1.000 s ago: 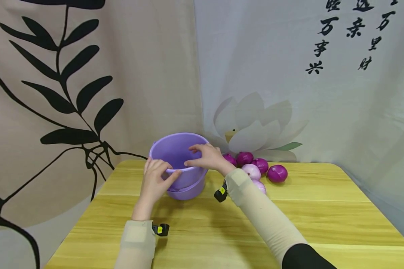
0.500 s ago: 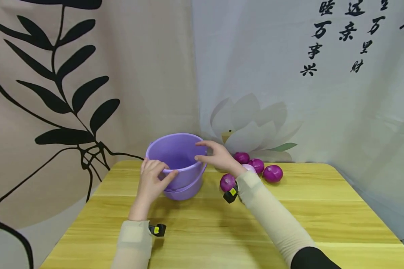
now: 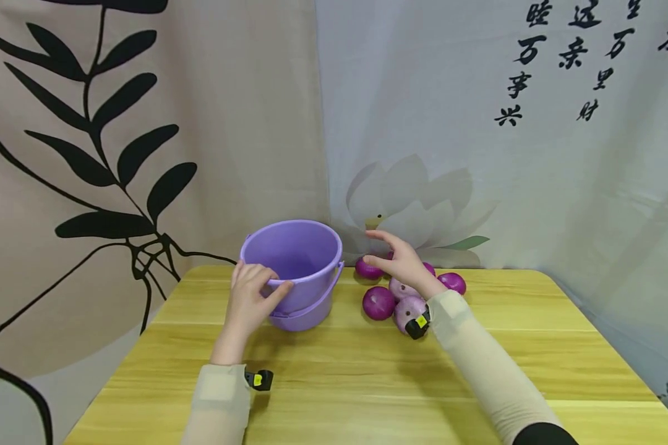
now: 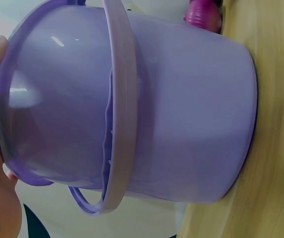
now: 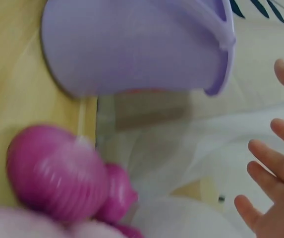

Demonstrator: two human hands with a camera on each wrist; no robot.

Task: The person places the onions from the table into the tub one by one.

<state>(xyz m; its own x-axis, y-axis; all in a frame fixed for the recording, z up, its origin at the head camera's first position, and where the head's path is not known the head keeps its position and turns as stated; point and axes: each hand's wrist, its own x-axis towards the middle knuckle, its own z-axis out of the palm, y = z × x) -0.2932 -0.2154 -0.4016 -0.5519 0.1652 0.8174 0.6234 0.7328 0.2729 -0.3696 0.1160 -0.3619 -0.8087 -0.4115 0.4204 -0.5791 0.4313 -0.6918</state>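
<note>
A purple plastic bucket point(image 3: 306, 293) stands upright on the table, its handle hanging down against the near side. My left hand point(image 3: 252, 295) grips the bucket's near left rim between thumb and fingers; the left wrist view shows this hand point(image 4: 0, 163) at the rim from the outside. To the right of the bucket, my right hand point(image 3: 403, 262) is held above a group of red onions point(image 3: 378, 303), fingers spread and holding nothing. In the right wrist view the spread fingers point(image 5: 270, 161) show at the right edge, apart from the onions point(image 5: 57, 171). The right forearm hides part of the group.
The wooden table point(image 3: 334, 383) ends at its back edge before a hanging cloth backdrop point(image 3: 245, 123) printed with leaves, a lotus and writing. One onion point(image 3: 453, 282) lies at the right end of the group. A small camera sits on each wrist.
My right hand has moved from over the bucket's opening to the right, above the onions. The left hand stays on the rim. The head view has shifted slightly.
</note>
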